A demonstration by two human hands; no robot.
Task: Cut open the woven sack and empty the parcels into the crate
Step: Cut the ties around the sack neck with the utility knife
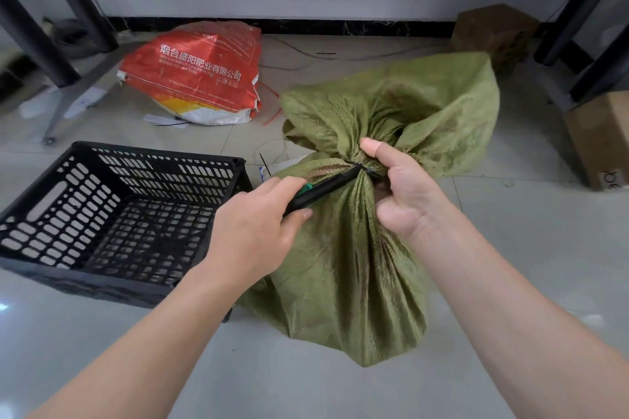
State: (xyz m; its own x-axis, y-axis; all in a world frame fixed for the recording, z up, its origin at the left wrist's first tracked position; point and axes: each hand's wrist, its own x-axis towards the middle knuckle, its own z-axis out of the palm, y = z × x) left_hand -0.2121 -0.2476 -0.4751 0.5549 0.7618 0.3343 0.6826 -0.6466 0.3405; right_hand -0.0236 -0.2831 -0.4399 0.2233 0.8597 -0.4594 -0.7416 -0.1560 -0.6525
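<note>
A green woven sack (343,258) stands on the floor, its neck cinched by a black tie (363,167) and its loose top flaring behind. My right hand (401,190) grips the bunched neck just right of the tie, thumb up. My left hand (258,224) holds a black cutter with a green part (323,188), its tip at the tie. The black slatted crate (85,269) sits to the left of the sack, with nothing visible inside. The parcels are hidden in the sack.
A red and white printed sack (197,75) lies behind the crate. Cardboard boxes stand at the far right (602,139) and back right (493,31). Black frame legs (51,54) stand at left and right. Loose ties and cables litter the tiled floor.
</note>
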